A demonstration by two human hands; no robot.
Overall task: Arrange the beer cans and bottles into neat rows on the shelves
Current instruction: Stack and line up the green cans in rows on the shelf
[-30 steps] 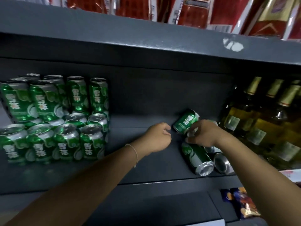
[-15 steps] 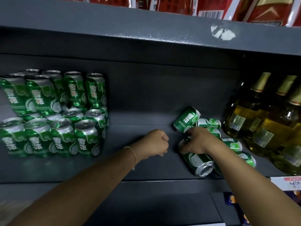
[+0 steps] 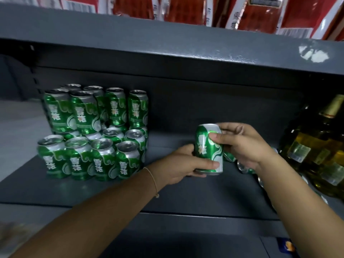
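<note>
Both hands are gripping one upright green can point(image 3: 208, 149) above the shelf point(image 3: 130, 198), left hand point(image 3: 183, 164) curled round its base, right hand point(image 3: 242, 144) pinching its top; swinging it carelessly risks toppling the stacked cans point(image 3: 93, 133).

My right hand point(image 3: 243, 144) and wrist cover most of the loose cans point(image 3: 242, 167) lying behind it; only slivers show. The can point(image 3: 208, 148) I hold has a blurred label. The bottles point(image 3: 316, 142) run off the right edge, and the red packs point(image 3: 186, 8) are cropped above.
</note>
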